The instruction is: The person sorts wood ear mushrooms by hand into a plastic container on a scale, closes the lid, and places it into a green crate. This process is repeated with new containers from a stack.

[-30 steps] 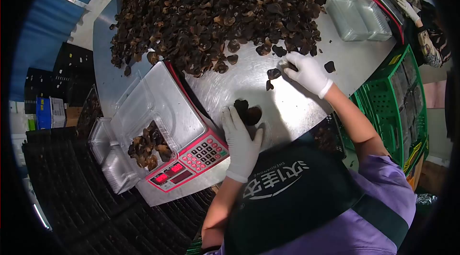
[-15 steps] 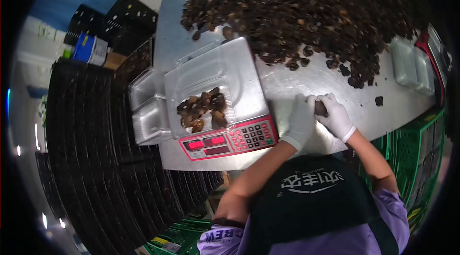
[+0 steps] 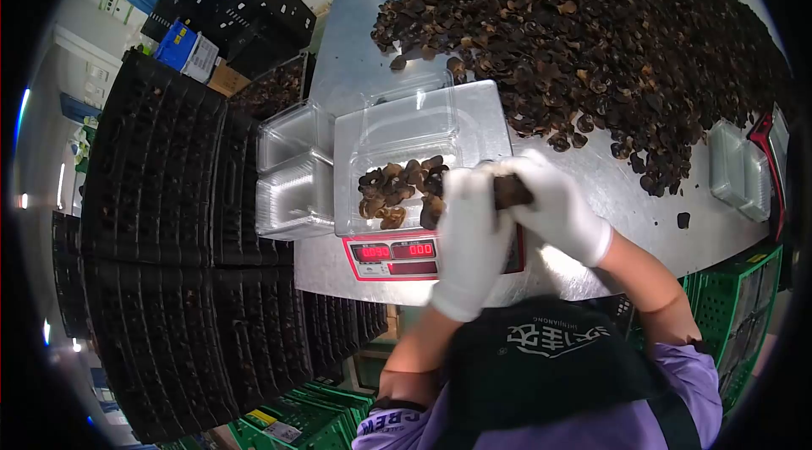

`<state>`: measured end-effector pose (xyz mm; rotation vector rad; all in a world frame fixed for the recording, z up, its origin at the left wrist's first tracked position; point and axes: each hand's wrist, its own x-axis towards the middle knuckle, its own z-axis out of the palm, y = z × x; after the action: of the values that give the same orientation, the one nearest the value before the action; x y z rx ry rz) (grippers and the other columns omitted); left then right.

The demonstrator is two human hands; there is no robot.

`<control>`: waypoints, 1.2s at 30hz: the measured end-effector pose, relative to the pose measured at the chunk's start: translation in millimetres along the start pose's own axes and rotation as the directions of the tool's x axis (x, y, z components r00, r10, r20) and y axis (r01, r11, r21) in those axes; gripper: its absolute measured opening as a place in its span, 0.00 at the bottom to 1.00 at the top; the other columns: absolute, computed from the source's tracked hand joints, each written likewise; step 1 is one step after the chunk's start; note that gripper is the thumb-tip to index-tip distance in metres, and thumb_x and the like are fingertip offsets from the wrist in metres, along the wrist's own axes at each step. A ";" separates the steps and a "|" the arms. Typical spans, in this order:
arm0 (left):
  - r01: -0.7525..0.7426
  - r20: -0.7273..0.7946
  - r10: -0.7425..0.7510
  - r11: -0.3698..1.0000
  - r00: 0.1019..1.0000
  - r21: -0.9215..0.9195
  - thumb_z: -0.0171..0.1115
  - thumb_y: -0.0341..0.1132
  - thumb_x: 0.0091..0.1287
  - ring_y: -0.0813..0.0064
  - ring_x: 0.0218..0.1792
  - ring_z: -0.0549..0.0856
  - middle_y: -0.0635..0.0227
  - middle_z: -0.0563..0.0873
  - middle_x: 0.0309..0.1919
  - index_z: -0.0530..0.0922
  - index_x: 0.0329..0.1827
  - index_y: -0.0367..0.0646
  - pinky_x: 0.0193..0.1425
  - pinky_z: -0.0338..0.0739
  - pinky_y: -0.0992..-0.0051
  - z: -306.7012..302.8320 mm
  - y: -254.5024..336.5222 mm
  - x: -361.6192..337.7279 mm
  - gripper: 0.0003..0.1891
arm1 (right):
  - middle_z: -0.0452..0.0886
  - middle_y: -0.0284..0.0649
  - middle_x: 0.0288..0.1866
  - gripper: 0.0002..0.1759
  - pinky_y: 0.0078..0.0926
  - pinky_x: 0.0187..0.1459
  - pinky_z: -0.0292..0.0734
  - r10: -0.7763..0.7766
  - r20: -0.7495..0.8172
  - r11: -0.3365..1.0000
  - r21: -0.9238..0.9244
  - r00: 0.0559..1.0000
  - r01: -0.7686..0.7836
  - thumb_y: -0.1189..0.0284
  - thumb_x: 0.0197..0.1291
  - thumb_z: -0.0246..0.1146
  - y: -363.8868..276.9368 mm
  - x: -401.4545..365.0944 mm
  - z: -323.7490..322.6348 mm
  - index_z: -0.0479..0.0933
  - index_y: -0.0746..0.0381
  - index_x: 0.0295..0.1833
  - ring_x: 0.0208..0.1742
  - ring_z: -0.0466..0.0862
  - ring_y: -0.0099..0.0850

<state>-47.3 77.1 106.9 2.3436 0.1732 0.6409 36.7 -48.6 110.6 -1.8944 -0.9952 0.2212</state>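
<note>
My right hand [image 3: 558, 206], in a white glove, grips a dark brown mushroom piece [image 3: 512, 191] that looks like wood ear. Close beside it is my left hand [image 3: 470, 238], also gloved, with its fingers drawn together and slightly blurred; what they hold is hidden. Both hands are over the right side of a red-and-silver digital scale [image 3: 348, 268], covering its keypad. On the scale's plate lies a clear plastic box [image 3: 348, 206] with its lid folded back. Several brown mushroom pieces [image 3: 393, 188] lie inside, partly hidden by my left hand.
A large mushroom heap [image 3: 584, 44] spreads over the metal table [image 3: 584, 281]. Clear empty boxes [image 3: 296, 196] are stacked left of the scale, and more clear boxes [image 3: 738, 169] stand at right. Black crates [image 3: 152, 196] rise at left; a green crate [image 3: 744, 298] stands at right.
Both hands have moved left from the bare tabletop to over the scale, the right one still holding the dark mushroom piece. The camera view has also shifted.
</note>
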 end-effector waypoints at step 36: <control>-0.192 0.692 0.245 0.969 0.679 -0.155 0.63 0.32 0.62 0.49 0.63 0.74 0.47 0.73 0.61 0.69 0.63 0.31 0.65 0.73 0.60 123.4 -12.6 -61.7 0.27 | 0.82 0.44 0.46 0.13 0.39 0.55 0.73 0.213 -0.567 0.869 -0.262 0.796 -0.419 0.79 0.56 0.63 163.0 -139.8 -62.4 0.81 0.62 0.48 0.50 0.80 0.43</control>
<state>-39.7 -4.3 -4.9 2.3826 -0.4866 -0.1961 67.3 -225.6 -22.7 -2.2988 -0.3430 -0.3110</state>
